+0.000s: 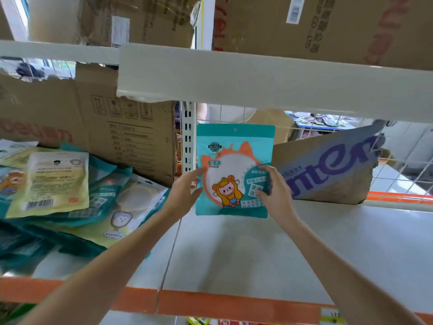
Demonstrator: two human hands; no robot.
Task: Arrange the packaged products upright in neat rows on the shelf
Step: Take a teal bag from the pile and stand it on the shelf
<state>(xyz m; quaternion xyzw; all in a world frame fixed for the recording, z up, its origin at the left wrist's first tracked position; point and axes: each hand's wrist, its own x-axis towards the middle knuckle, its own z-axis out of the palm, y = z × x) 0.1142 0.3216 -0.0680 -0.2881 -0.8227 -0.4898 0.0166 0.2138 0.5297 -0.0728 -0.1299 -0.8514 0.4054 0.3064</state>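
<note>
A teal mirror packet point(234, 158) with an orange cat outline and a cartoon child stands upright at the back of the grey shelf point(257, 249), against the wire back. My left hand point(185, 188) touches its left edge with straight fingers. My right hand point(274, 186) grips its right edge, fingers curled over the front. A loose heap of teal and yellow packets point(58, 193) lies flat on the shelf at the left.
A big cardboard box point(105, 127) stands behind the heap on the left. A torn box with purple lettering point(328, 170) leans at the back right. The upper shelf board point(257, 76) hangs low overhead. An orange shelf lip point(234, 303) runs along the front.
</note>
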